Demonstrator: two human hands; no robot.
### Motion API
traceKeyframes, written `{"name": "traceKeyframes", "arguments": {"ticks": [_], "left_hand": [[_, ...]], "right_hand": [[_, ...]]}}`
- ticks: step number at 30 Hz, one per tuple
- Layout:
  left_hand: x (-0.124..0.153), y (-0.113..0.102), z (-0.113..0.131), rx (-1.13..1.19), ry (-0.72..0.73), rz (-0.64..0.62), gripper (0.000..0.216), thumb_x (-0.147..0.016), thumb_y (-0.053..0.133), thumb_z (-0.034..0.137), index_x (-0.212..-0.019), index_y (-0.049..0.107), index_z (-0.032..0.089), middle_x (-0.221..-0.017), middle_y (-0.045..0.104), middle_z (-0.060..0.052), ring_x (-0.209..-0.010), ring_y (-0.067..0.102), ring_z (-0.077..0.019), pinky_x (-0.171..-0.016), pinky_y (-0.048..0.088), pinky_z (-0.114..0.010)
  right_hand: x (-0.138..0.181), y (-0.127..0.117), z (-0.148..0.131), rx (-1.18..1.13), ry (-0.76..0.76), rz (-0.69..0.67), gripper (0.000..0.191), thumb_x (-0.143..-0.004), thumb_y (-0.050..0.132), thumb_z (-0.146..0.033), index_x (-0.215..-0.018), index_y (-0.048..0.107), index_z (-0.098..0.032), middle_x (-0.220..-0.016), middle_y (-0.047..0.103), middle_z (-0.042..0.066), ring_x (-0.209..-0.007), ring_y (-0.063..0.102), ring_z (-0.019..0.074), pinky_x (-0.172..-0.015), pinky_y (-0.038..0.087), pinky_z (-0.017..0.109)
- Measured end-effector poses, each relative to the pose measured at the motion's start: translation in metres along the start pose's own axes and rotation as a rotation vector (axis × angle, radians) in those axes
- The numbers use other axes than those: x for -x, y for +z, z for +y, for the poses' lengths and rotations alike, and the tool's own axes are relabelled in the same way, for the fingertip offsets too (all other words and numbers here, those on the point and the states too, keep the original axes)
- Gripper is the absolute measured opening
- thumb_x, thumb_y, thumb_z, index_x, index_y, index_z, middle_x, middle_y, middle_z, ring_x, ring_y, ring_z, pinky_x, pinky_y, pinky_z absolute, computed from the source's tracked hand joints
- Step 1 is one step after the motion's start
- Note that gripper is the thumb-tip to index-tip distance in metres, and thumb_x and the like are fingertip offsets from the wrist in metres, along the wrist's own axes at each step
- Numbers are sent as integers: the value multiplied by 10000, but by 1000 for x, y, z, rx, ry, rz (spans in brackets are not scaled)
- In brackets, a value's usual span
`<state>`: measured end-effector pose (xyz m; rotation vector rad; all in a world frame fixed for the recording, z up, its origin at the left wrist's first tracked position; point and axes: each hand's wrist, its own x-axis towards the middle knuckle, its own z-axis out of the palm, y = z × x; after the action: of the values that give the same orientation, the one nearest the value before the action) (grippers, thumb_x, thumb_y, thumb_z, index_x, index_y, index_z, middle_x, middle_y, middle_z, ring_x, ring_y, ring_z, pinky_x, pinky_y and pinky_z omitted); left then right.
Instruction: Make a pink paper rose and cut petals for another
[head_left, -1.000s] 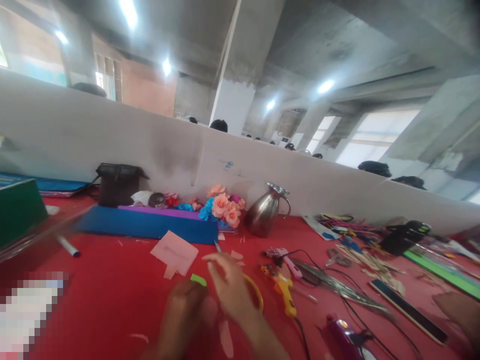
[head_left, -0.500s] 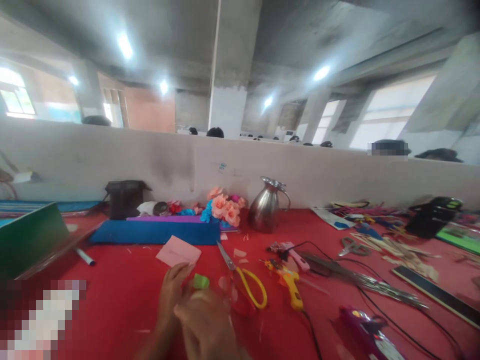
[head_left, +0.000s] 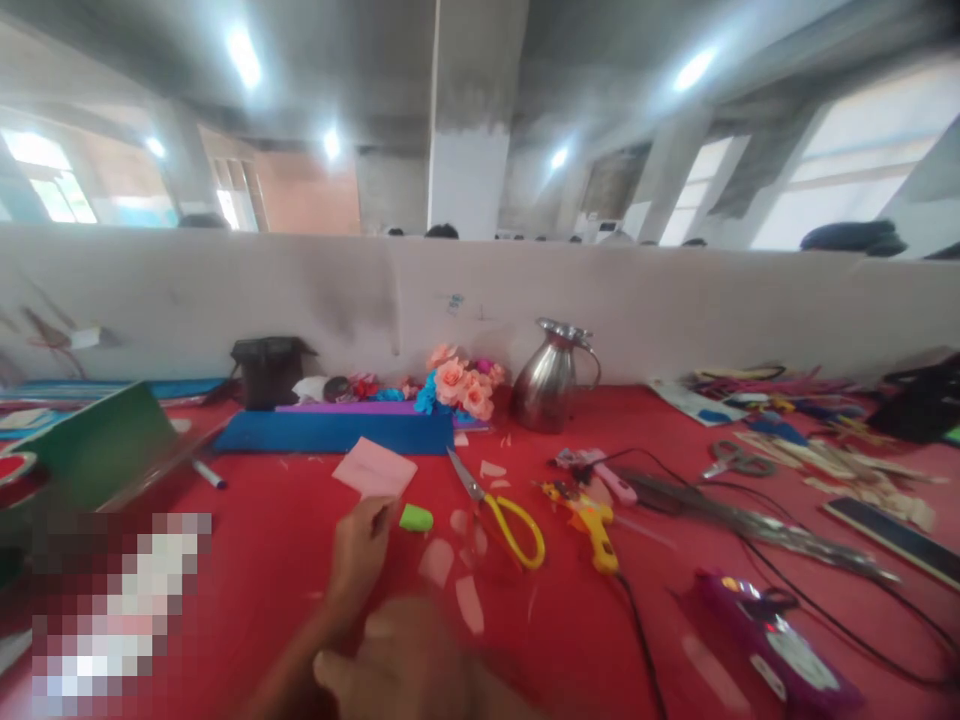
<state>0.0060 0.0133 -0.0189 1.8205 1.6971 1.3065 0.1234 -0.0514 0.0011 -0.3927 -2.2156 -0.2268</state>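
Note:
My left hand (head_left: 361, 545) is over the red table, its fingers curled together just below a pink sheet of paper (head_left: 375, 467). Whatever those fingers hold, if anything, is too small to make out. Closer to me, my right hand (head_left: 405, 655) is smeared by motion, and its fingers are not clear. A small bright green piece (head_left: 416, 518) lies right of my left hand. Near it are cut pink petal-shaped pieces (head_left: 469, 604) and yellow-handled scissors (head_left: 512, 528), blades pointing away from me.
Behind stand a steel jug (head_left: 551, 385), pink artificial flowers (head_left: 465, 385) and a long blue sheet (head_left: 337, 432). To the right lie a yellow glue gun (head_left: 600, 535) with its cord, grey scissors (head_left: 739, 459) and a purple device (head_left: 787, 645). A marker (head_left: 209, 474) lies left, near a green board (head_left: 105, 445).
My right hand has drawn back toward me, away from my left hand, uncovering pink pieces on the table. The whole view has shifted slightly.

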Motion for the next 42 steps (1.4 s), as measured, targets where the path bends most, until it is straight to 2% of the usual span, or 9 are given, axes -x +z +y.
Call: {"name": "traceKeyframes", "arguments": {"ticks": [6,10,17,19,24,28,31,36,42], "left_hand": [[-1,0,2,-198,229,-133,262,-834,529,290,-1039,664,196,-1055,676,-86,-1008,569,-235,-911,448,-412],[3,4,5,-84,186,-281,323,-848,519,303,-1135,616,191,-1018,695,-77,-936,616,-210,-858,486,-379],[-1,-6,8,8,76,-97,249,-845,481,184,-1011,665,160,-981,692,-64,-865,634,-161,-767,498,-280],[-2,-9,9,-18,59,-99,245,-836,482,174,-973,679,127,-912,695,-61,-807,635,-160,-720,490,-268],[2,-7,16,-100,163,-193,235,-823,486,156,-879,713,180,-854,699,-58,-786,622,-173,-730,486,-293],[8,-2,23,-163,363,-392,204,-811,535,191,-868,725,239,-873,683,-55,-871,582,-206,-791,470,-348],[11,1,22,-132,407,-469,199,-821,534,199,-825,727,249,-849,674,-54,-872,572,-200,-772,471,-340],[9,2,17,-111,286,-397,205,-834,516,209,-842,721,214,-865,689,-61,-848,593,-193,-762,480,-332],[7,4,38,-161,214,-450,240,-819,494,171,-909,715,198,-974,684,-65,-955,592,-200,-849,465,-324]], "right_hand": [[-13,-7,-9,-40,-50,109,130,-815,545,-172,-755,658,-193,-410,410,-76,-417,365,86,-387,261,259],[-19,-14,-10,-38,-38,170,109,-804,599,-163,-716,658,-189,-423,409,-75,-439,378,79,-413,286,251],[-19,-24,0,-32,-92,32,112,-834,551,-153,-828,652,-199,-450,402,-70,-476,421,93,-437,279,259],[-20,-35,21,-4,42,-116,129,-844,515,-167,-832,640,-198,-495,467,-43,-517,456,112,-469,297,263],[-10,-70,82,298,883,-615,194,-823,451,-157,-904,628,-170,-877,638,108,-812,576,217,-632,392,302],[11,-80,100,359,1084,-784,269,-819,490,-253,-1056,581,-163,-1037,601,154,-922,573,260,-692,408,318],[23,-77,102,294,1114,-764,318,-793,530,-282,-1092,537,-172,-1088,580,154,-956,576,269,-705,411,316],[33,-74,111,105,1213,-615,355,-716,614,-327,-1025,512,-183,-914,629,100,-809,618,248,-616,399,284],[37,-88,122,-406,1471,-175,381,-661,645,-289,-1010,507,-223,-767,629,-4,-563,554,128,-484,366,219]]}}
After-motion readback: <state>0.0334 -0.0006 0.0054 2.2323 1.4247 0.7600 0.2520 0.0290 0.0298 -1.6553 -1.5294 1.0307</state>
